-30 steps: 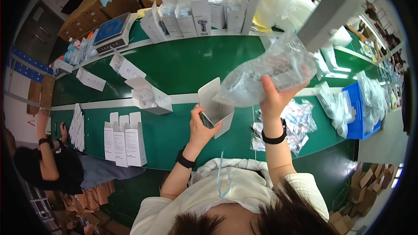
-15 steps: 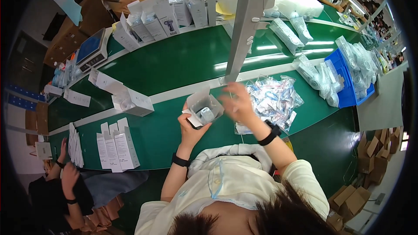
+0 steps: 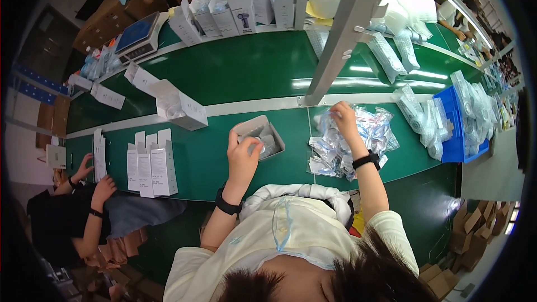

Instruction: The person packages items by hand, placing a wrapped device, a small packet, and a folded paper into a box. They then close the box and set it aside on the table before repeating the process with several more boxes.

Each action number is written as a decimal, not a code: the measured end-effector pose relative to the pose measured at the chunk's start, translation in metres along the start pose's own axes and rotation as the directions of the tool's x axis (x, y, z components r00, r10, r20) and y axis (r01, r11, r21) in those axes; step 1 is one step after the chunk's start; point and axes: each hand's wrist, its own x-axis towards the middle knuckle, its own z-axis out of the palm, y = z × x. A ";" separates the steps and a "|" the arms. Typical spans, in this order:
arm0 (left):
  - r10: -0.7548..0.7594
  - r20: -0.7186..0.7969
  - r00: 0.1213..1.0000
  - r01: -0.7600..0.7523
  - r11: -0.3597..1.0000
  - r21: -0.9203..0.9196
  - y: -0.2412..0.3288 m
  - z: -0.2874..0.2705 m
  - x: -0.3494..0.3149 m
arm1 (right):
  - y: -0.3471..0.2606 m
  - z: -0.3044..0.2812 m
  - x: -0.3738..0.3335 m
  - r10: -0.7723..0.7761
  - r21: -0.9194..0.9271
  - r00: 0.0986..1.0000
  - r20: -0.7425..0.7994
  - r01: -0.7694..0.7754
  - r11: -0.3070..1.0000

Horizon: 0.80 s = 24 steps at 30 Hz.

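Box open on green table, small clear bag inside | left hand fingers curled, gripping box's near edge | right hand fingers pinching a bag atop pile of bags

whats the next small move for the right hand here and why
Probably close the fingers on one clear packet and lift it toward the open box. The right hand rests on the heap of clear packets, while the left hand steadies the open box with its mouth open.
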 end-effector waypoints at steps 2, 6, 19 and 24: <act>-0.097 0.000 0.995 0.097 0.995 -0.005 0.000 -0.002 0.006 | -0.029 -0.026 0.002 0.133 0.489 0.967 -0.218 -0.010 0.872; -0.109 -0.019 0.994 0.108 0.993 -0.051 -0.005 -0.006 0.013 | -0.124 -0.070 0.009 -0.304 0.448 0.849 -0.433 0.495 0.744; -0.064 -0.059 0.996 0.059 0.995 -0.083 -0.010 -0.002 0.010 | -0.190 -0.045 0.026 -0.690 0.181 0.377 0.618 0.785 0.592; -0.073 -0.132 0.989 0.057 0.991 -0.125 -0.023 0.001 0.008 | -0.162 -0.046 0.020 -0.750 0.158 0.610 0.256 0.739 0.655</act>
